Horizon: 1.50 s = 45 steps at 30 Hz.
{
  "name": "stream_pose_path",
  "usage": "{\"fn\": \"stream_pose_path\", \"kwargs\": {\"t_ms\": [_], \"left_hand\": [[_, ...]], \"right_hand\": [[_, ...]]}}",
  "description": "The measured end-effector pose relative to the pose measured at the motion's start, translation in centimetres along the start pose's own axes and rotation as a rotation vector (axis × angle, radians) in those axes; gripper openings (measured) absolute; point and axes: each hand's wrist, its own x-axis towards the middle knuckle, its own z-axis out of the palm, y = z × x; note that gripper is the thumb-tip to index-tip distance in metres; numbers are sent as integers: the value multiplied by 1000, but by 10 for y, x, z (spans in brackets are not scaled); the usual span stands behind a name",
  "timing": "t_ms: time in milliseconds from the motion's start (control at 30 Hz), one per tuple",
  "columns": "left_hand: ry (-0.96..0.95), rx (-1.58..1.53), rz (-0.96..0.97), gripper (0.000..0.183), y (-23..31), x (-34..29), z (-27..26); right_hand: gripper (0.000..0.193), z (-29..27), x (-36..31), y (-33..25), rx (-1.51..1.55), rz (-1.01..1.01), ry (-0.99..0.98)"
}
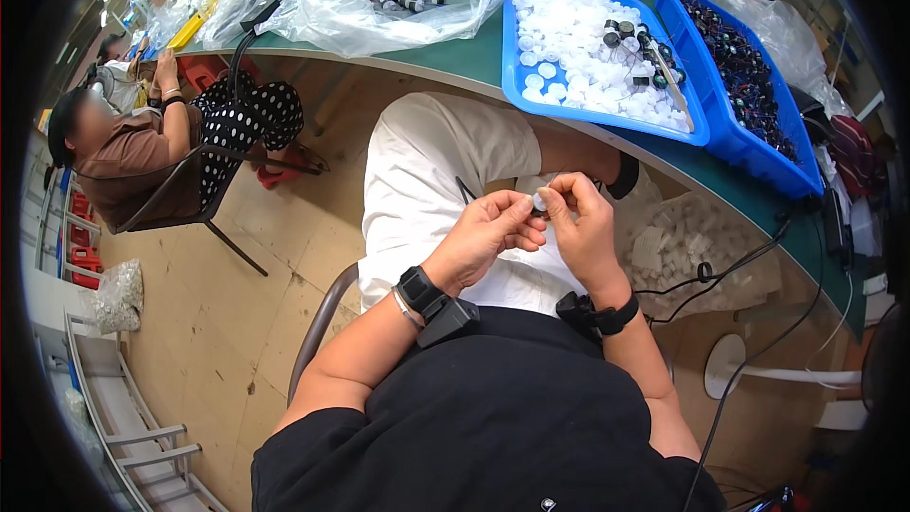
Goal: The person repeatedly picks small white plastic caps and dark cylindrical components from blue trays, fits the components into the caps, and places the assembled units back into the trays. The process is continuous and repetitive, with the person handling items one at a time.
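Note:
Over my lap, both hands meet at a small round part with a whitish cap (539, 201) and a dark underside. My left hand (488, 232) pinches it from the left between thumb and fingertips. From the other side, the thumb and index finger of my right hand (585, 232) close on its top edge. Fingers hide much of the piece. Beyond my hands, a shallow blue tray (607, 119) on the table holds many translucent white caps (569, 38). Several dark round parts (645, 52) and a thin pale stick lie among them.
A deeper blue bin (801, 156) of dark wired parts stands right of the tray on the green table (455, 52). A clear bag (332, 14) holds more parts. Black cables (758, 251) hang at the right. A co-worker (142, 147) sits at the left; a bag of pale pieces (697, 242) lies below.

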Motion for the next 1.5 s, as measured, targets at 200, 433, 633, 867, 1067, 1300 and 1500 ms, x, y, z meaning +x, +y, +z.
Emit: {"fn": "stream_pose_path", "kwargs": {"t_ms": [200,433,633,867,1067,1300,1500], "left_hand": [[125,165,126,25,1,-4,16],[111,419,219,23,-1,-1,12],[136,469,268,24,-4,1,11],[135,433,277,24,-6,2,13],[142,673,356,23,-10,4,9],[111,500,244,22,-4,1,10],[122,319,211,21,-10,7,9]], "right_hand": [[13,0,4,4,454,278,-73],[14,-3,2,1,348,305,-59],[19,3,1,15,642,501,-140],[20,4,0,18,850,649,-223],[18,3,0,18,752,626,-216],[15,5,-1,14,229,178,-148],[20,4,1,5,697,576,-154]]}}
